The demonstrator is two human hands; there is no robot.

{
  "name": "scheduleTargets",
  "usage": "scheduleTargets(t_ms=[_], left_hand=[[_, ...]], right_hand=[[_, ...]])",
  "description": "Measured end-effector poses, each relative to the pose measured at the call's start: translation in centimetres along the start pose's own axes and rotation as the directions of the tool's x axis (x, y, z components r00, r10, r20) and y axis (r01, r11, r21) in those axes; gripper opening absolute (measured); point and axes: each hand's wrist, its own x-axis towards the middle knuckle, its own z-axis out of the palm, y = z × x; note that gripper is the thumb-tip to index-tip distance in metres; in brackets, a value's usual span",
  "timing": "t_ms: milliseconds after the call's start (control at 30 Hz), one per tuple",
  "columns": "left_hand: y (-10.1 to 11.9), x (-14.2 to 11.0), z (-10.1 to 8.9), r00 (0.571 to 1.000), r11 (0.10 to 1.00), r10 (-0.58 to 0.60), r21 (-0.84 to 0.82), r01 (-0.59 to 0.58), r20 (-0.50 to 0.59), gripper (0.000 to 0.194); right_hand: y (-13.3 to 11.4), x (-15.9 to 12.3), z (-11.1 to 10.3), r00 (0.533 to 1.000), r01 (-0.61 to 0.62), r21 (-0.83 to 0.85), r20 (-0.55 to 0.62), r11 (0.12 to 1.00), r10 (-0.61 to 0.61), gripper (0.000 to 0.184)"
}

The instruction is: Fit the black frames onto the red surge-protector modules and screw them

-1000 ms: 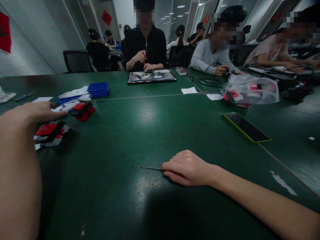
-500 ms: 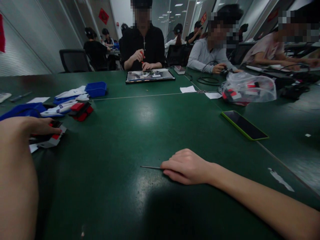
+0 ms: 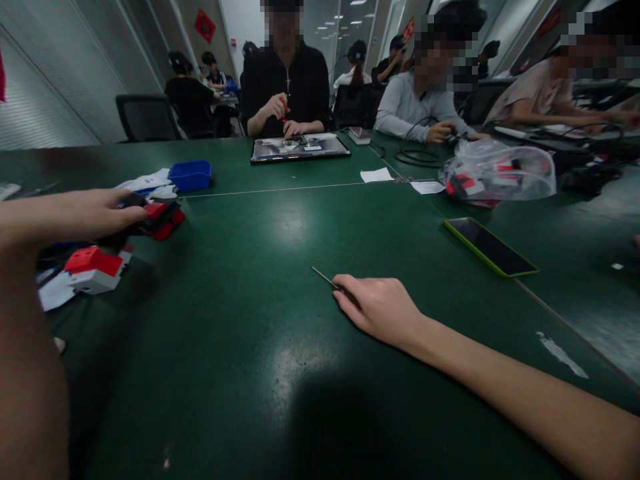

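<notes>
My left hand (image 3: 107,217) is closed on a dark, blurred black object (image 3: 131,202), held above the left side of the table. Its far end overlaps a red and black block (image 3: 164,220), and I cannot tell whether they touch. Below the hand lies a red and white block (image 3: 95,270) beside a white paper (image 3: 57,291). My right hand (image 3: 377,303) rests near the middle of the table with its fingers closed on a thin metal tool (image 3: 323,276). Only the slender shaft sticks out, pointing away to the left; the handle is hidden in the palm.
A blue tray (image 3: 191,175) and white-and-blue gloves (image 3: 145,181) lie at the far left. On the right are a green-edged phone (image 3: 490,247) and a clear bag (image 3: 500,173) of red parts. Across the green table (image 3: 280,240) a person works over an opened flat panel (image 3: 300,155).
My left hand has risen and moved away from me with the black object, off the red and white block. My right hand has shifted forward, its tool now angled more away from me.
</notes>
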Motion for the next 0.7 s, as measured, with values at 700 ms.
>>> scheduleTargets(t_ms=[700], left_hand=[[21.2, -10.6, 11.9, 0.781, 0.623, 0.587, -0.498, -0.603, -0.212, 0.038]], right_hand=[[0.4, 0.7, -0.6, 0.980, 0.141, 0.046, -0.147, 0.989, -0.133, 0.031]])
